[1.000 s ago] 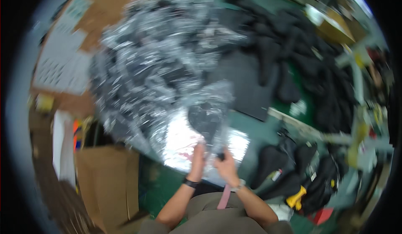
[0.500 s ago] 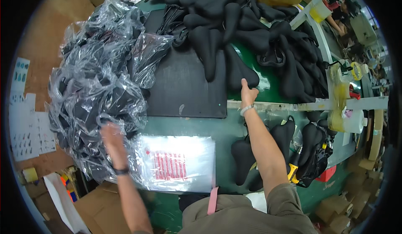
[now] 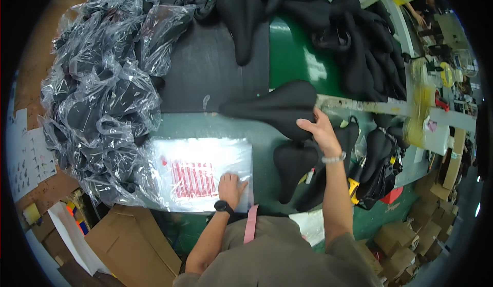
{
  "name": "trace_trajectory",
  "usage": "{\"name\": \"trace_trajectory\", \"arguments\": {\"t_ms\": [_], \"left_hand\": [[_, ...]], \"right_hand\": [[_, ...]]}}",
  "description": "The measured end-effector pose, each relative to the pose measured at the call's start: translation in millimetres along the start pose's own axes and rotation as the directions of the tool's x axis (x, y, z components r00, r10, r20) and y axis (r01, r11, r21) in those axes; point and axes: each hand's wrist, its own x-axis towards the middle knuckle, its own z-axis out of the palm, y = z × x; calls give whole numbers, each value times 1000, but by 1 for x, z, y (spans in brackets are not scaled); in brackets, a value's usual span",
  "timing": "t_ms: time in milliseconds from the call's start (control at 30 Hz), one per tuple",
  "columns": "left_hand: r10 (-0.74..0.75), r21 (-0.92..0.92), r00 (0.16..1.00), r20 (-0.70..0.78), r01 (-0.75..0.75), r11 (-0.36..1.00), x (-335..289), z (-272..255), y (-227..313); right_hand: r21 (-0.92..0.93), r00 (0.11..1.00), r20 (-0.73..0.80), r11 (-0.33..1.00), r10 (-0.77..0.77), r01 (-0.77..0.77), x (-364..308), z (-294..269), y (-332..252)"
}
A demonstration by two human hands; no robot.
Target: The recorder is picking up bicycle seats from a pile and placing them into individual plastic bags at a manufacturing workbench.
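Note:
My right hand [image 3: 321, 133] grips a black bicycle seat cover [image 3: 277, 104] by its wide end, thumb on top. The cover is held over the near edge of the black mat [image 3: 205, 76], its narrow nose pointing left. My left hand [image 3: 231, 188] lies on the right part of a stack of clear plastic bags [image 3: 192, 179] with red print, fingers flat and thumb apart. Left of the stack rises a big heap of bagged seat covers [image 3: 102, 107] in crinkled clear plastic. Just below my right hand, another black seat cover [image 3: 294, 166] lies on the green table.
More loose black seat covers [image 3: 354, 56] are piled at the far side and far right. A white metal frame [image 3: 359, 104] with tape rolls crosses the right side. A yellow-handled tool [image 3: 353, 189] lies at the near right. Cardboard boxes [image 3: 131, 241] stand on the floor.
My right hand has lifted the seat cover off the far pile and drawn it nearer, turning its nose leftward. My left hand has moved from the bagged heap right onto the plastic bags.

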Motion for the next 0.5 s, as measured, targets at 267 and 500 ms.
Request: {"name": "trace_trajectory", "arguments": {"t_ms": [267,500], "left_hand": [[-425,-527,905,20,371,765,16,-19,-8],[-112,-338,992,51,123,933,55,-38,42]], "right_hand": [[-646,878,401,761,261,69,79,30,30],[-881,901,401,339,166,330,86,54,52]]}}
